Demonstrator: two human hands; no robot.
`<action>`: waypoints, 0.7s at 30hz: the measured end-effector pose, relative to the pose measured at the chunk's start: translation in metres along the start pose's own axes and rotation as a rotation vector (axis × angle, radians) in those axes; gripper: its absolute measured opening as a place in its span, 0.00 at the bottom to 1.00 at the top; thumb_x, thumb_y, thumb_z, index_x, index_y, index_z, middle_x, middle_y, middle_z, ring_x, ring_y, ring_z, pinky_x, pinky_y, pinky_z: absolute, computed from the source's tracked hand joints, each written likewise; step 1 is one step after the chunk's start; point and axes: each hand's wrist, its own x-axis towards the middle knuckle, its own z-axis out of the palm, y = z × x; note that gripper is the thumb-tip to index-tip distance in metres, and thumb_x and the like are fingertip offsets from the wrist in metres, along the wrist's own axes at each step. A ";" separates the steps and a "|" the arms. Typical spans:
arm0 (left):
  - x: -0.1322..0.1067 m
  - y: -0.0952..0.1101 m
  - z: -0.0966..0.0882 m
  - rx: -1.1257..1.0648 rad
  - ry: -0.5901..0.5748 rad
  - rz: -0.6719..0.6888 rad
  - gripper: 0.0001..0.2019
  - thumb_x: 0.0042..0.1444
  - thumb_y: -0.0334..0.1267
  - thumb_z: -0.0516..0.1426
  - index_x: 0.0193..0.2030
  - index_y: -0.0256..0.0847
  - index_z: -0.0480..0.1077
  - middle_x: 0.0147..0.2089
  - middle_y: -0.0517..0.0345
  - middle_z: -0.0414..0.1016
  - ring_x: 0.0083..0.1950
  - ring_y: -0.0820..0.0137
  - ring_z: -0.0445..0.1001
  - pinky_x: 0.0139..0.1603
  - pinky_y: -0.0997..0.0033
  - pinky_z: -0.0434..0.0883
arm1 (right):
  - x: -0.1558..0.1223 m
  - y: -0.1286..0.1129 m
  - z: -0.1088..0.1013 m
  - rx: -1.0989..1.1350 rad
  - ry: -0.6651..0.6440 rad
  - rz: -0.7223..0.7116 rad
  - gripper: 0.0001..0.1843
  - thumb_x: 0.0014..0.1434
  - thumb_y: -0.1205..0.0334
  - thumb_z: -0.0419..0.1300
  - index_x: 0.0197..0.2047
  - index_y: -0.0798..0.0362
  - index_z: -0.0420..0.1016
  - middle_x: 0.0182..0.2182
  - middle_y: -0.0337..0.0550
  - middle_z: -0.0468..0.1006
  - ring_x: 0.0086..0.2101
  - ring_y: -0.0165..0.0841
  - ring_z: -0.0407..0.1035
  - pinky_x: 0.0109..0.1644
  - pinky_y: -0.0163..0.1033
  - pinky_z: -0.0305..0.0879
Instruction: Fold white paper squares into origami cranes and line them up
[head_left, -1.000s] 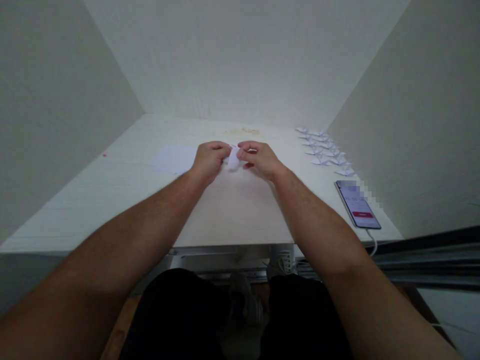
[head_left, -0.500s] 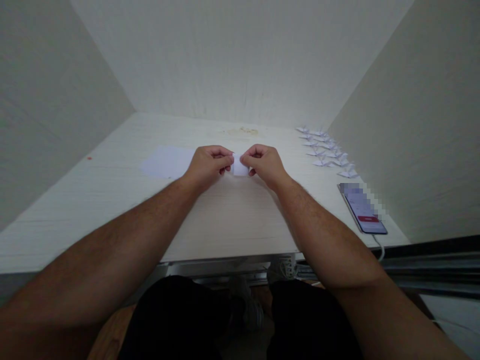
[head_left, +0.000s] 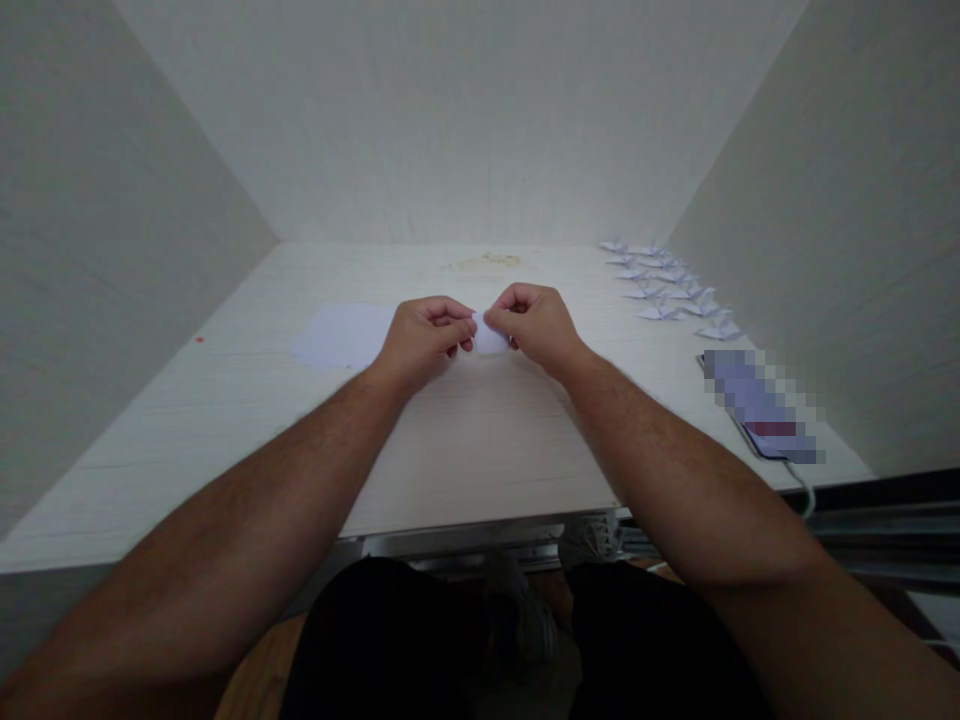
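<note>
- so the paper (head_left: 493, 343) is a small white piece, kinda squarish from this angle
- it's pinched by the left hand (head_left: 429, 338) at one side and the right hand (head_left: 537, 320) near the top
- bottom edge is free on the near side, folds too small to make out tbh

Your light is dim and diffuse: the small, squarish white paper (head_left: 492, 338) looks soft, your black fabric trousers (head_left: 375, 640) sink into shadow, coarse pixel blocks obscure the slim rectangular phone (head_left: 759, 408).
</note>
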 end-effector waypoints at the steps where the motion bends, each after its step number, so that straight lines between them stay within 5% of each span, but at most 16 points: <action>1: 0.000 0.001 0.000 0.007 -0.002 -0.001 0.07 0.41 0.38 0.65 0.28 0.39 0.75 0.21 0.57 0.73 0.19 0.75 0.65 0.21 0.73 0.60 | 0.000 0.001 0.000 0.001 -0.001 -0.006 0.05 0.48 0.64 0.63 0.24 0.53 0.70 0.19 0.35 0.69 0.22 0.27 0.62 0.24 0.32 0.58; 21: -0.001 0.002 0.000 0.036 0.024 -0.006 0.06 0.41 0.36 0.65 0.28 0.39 0.75 0.21 0.57 0.73 0.19 0.75 0.64 0.21 0.73 0.59 | 0.002 0.004 0.001 -0.037 0.001 -0.031 0.06 0.48 0.63 0.63 0.25 0.52 0.70 0.21 0.36 0.69 0.23 0.27 0.62 0.25 0.33 0.57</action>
